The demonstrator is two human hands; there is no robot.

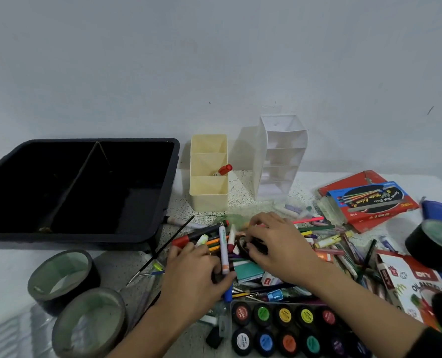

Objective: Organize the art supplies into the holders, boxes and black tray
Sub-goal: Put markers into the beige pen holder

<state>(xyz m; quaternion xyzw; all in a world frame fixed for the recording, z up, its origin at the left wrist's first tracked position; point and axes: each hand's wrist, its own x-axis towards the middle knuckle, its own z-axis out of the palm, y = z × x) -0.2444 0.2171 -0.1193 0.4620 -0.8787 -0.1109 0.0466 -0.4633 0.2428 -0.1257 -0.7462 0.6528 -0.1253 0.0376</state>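
Note:
A heap of markers, pens and pastels [325,236] covers the table in front of me. My left hand [191,275] lies on the heap's left side, fingers curled around a white marker with an orange band [223,249]. My right hand [279,244] presses into the heap's middle, its fingertips on a small dark object [243,245] that is partly hidden. Behind stand a cream three-part holder [209,200] with one red-capped marker [224,169] in its middle part, a white tiered holder [279,156], and the black divided tray [168,192] at the left.
Two dark tape rolls [59,275] sit at the near left, and another tape roll [434,244] sits at the right. A paint pot set [287,329] lies near me. Red and blue marker boxes [369,200] and an oil pastel box [416,282] lie on the right.

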